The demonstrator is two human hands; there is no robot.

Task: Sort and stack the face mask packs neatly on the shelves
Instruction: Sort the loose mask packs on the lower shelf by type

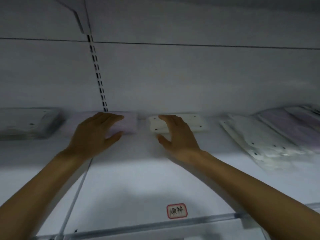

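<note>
Left hand point(97, 132) spread, fingers over a pale lilac mask pack stack point(124, 123). Right hand point(174, 134) spread over a white mask pack stack point(190, 122), possibly touching; blurred. Clear-wrapped packs point(259, 144) fanned well right.

Legible markings, one item:

1. Sticker label point(177, 210), white with a red rounded border, stuck on the white shelf point(138, 179) surface near its front edge. It bears two handwritten dark characters, apparently Chinese; the writing is too blurred to read with certainty.

Other surfaces: the mask packs at the back of the shelf show only small dark dots, with no print that can be read. No brands, numbers or price tags can be made out.
</note>
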